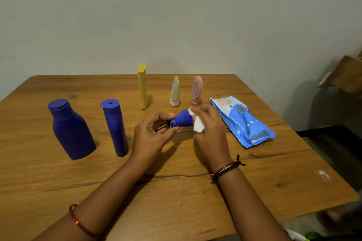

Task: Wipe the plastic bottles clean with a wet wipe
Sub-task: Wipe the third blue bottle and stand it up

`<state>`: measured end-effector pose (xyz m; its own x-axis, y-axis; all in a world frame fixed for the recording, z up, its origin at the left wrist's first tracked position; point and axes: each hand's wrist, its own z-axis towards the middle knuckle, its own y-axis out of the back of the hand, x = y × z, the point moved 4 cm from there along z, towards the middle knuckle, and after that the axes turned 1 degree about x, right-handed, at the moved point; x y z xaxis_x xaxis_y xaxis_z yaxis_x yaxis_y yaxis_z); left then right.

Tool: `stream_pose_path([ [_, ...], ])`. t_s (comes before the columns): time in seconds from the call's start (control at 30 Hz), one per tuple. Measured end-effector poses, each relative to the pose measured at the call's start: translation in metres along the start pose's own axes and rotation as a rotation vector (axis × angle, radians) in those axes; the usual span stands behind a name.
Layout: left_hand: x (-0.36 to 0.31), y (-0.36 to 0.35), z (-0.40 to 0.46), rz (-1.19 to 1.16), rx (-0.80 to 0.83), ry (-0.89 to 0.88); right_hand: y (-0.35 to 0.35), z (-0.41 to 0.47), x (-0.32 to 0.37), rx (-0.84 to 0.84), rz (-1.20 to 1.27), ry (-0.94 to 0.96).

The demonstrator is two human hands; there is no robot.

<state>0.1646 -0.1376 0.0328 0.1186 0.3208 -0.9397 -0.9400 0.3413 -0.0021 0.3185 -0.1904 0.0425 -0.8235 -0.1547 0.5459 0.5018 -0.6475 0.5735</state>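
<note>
Above the table's middle, the left hand (154, 131) pinches the small blue bottle (181, 118) by its cap; the right hand (209, 123) grips the wipe (198, 126) around it. Best to turn the bottle slowly, wiping every side.

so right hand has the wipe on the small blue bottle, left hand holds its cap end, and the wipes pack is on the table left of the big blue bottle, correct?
Not quite. The head view shows the wipes pack lying at the table's right side, far from the big blue bottle. The rest holds: right hand presses the wipe on the small blue bottle, left hand holds its cap end.
</note>
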Motion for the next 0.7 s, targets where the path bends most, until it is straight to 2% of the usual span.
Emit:
stream_pose_path([
  [0.1,-0.004,-0.001,-0.001,0.043,0.047,-0.046,0.016,0.009,-0.03,-0.08,-0.073,-0.217],
  [0.2,-0.006,-0.004,-0.002,0.055,0.082,-0.071,0.024,0.012,-0.048,-0.124,-0.16,-0.343],
  [0.3,-0.008,-0.004,-0.003,0.113,0.102,-0.11,0.022,0.011,-0.041,-0.132,-0.134,-0.299],
  [0.43,-0.009,-0.006,-0.003,0.218,0.141,-0.162,0.005,0.002,-0.003,-0.017,0.046,-0.052],
  [0.53,-0.011,-0.007,-0.004,0.244,0.143,-0.197,-0.001,-0.002,0.008,0.036,0.02,0.073],
  [0.6,-0.012,-0.006,-0.004,0.226,0.148,-0.214,0.003,0.001,-0.001,0.001,-0.004,0.031],
  [0.7,-0.012,-0.005,-0.004,0.177,0.141,-0.211,0.016,0.01,-0.032,-0.084,-0.092,-0.225],
])
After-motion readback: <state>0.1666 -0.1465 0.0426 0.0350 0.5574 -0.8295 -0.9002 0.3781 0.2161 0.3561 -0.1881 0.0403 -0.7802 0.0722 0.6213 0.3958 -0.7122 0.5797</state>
